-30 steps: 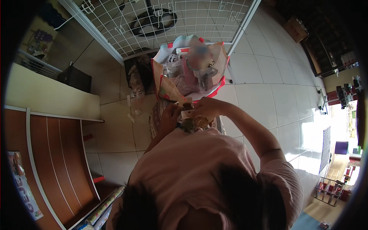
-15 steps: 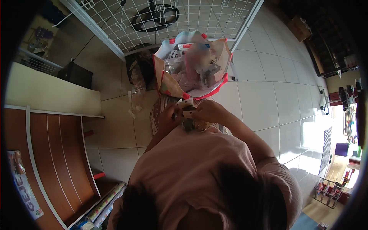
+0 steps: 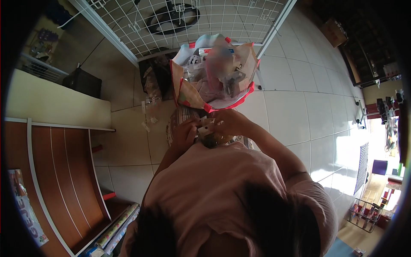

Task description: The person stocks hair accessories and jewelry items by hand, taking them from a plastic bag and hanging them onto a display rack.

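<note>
Small cream cards with dark spots (image 3: 206, 128) are held close to my body, over my lap. My right hand (image 3: 232, 121) pinches them from the right, its fingertips partly hidden. On the other side, my left hand (image 3: 185, 131) has its fingers bent at the cards' left edge. Below the cards, a shiny clear, greenish and gold bundle (image 3: 210, 141) rests in my lap; its kind cannot be made out. Just beyond my hands stands a large open bag (image 3: 188, 95) with red trim, filled with clear plastic packets and other goods, one part blurred.
A white wire grid (image 3: 222, 19) rises behind the bag. Plastic scraps (image 3: 147, 113) lie on the tiled floor to the left, near a dark bag (image 3: 160, 68). A brown shelf unit (image 3: 60, 171) stands at left, with wrapped rolls (image 3: 117, 227) beside it. A box (image 3: 334, 32) sits far right.
The cards have tilted and drawn closer together between my hands. My left hand has shifted slightly left, with its back turned more upward. The bag stays in place.
</note>
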`<state>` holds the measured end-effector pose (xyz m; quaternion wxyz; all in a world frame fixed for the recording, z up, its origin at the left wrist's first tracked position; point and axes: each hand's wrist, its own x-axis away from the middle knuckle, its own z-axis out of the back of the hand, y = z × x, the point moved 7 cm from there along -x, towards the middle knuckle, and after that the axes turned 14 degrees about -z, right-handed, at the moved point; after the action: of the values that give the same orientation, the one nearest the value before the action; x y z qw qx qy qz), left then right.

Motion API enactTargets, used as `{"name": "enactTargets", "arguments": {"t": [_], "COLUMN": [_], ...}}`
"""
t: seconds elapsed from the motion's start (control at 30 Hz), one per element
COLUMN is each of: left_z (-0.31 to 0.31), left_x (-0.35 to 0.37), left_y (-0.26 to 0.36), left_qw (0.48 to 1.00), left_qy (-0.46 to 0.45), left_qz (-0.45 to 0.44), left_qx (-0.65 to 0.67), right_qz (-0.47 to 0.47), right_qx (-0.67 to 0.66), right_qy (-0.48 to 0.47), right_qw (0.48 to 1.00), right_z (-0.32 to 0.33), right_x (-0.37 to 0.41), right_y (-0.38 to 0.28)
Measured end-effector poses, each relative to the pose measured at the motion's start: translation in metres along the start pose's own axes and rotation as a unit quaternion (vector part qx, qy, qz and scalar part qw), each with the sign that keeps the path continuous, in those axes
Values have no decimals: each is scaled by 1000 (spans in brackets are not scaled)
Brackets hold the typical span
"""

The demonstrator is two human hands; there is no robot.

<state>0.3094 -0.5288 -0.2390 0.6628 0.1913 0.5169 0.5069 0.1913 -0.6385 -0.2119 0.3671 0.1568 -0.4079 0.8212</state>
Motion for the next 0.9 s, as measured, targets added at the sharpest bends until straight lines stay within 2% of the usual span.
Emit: {"name": "enactTargets", "arguments": {"t": [0.03, 0.13, 0.2, 0.3, 0.33, 0.4, 0.43, 0.5, 0.53, 0.6, 0.7, 0.73, 0.83, 0.87, 0.9], "left_z": [0, -7, -12, -18, -18, -19, -20, -12, -7, 4, 19, 21, 14, 10, 6], "left_x": [-3, -5, 4, 11, 8, 8, 8, 11, 14, 21, 22, 20, 11, 7, 1], "left_y": [5, 13, -1, -13, -12, -20, -24, -31, -37, -50, -49, -45, -38, -37, -36], "left_qw": [1000, 995, 997, 997, 998, 991, 985, 983, 981, 978, 964, 957, 881, 843, 817], "left_qy": [-2, -46, -14, 17, 24, 21, 21, 87, 120, 137, 147, 147, 190, 207, 217], "left_qz": [-10, 64, 70, 67, 62, 128, 161, 137, 125, 135, 173, 189, 227, 240, 248], "left_qx": [23, -58, -40, -20, -13, 36, 60, 80, 89, 86, 138, 164, 370, 434, 473], "right_qz": [1, 13, 31, -20, -25, -35, -31, -21, 5, 61, 10, 7, 123, 58, 18], "right_qx": [20, 50, 30, 36, 29, 13, -30, -115, -208, -386, -509, -517, -428, -584, -574], "right_qy": [2, 6, 5, -106, -117, -139, -139, -136, -126, -104, -126, -111, -62, -201, -214], "right_qw": [1000, 999, 999, 993, 992, 990, 989, 984, 970, 915, 851, 849, 893, 784, 790], "right_z": [-2, -7, -7, -5, -2, 1, 5, 16, 25, 43, 57, 59, 53, 42, 35], "right_x": [-1, -5, -6, -4, -5, -5, -3, 3, 4, 6, 11, 7, -15, -19, -25], "right_y": [-1, -2, -3, -5, -3, 2, 3, 4, 4, 5, 2, 2, 2, -2, -3]}}
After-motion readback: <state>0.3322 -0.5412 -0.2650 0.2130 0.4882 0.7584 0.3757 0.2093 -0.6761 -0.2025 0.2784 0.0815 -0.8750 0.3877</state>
